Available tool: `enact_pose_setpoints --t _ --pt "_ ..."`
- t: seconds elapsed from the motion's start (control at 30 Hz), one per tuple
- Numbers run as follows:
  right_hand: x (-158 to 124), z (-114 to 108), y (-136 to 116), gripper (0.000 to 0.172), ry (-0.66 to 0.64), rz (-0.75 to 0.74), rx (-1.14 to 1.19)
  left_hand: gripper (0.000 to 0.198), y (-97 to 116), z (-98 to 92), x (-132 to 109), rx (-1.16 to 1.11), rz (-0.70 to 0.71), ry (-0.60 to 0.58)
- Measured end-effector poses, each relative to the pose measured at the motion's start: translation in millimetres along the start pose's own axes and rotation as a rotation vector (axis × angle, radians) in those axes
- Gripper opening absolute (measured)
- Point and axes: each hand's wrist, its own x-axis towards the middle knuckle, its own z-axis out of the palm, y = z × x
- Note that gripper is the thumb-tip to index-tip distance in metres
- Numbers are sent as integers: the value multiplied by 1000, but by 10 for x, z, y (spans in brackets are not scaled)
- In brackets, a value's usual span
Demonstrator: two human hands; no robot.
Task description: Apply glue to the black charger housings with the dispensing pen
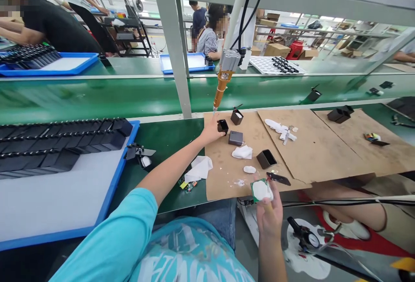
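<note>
My left hand (211, 132) is stretched far out over the cardboard, its fingers around a small open black box (222, 126). Close to my body, my right hand (269, 213) grips a green circuit board (261, 190) with a white pad covering most of its face. A black panel (279, 178) lies just beyond the board, and a thin red wire shows between them. Near my left hand are a closed dark box (235, 138) and another box with wires on top (237, 116). An open black box (266, 159) stands beyond my right hand.
An orange-bodied electric screwdriver (221, 86) hangs above my left hand. White cloth pieces (242, 152) and an oval white pad (249, 169) lie on the cardboard (215, 187). A blue-rimmed tray (108, 204) of black boxes stands at left. A co-worker's legs (353, 204) are at right.
</note>
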Motion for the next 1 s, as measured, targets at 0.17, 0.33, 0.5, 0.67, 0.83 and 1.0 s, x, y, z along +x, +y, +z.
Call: enact_pose_setpoints --t 0.17,0.33,0.5,0.67,0.83,1.0 --pt "-45 -71 56 59 32 50 11 97 152 -149 -414 -96 135 -39" --pt "11 68 46 57 -33 24 5 99 191 -321 -887 -200 95 -221" --pt "25 244 32 59 -89 31 29 97 12 -408 -1080 -54 71 -251" --pt "-23 296 31 57 -87 64 46 71 -33 -502 -1284 -272 42 -21" --pt "-31 316 0 61 -98 48 -35 20 25 -519 -1483 -211 -53 141" --pt "-31 363 -19 62 -110 28 -35 25 43 -492 -1580 -45 -57 78"
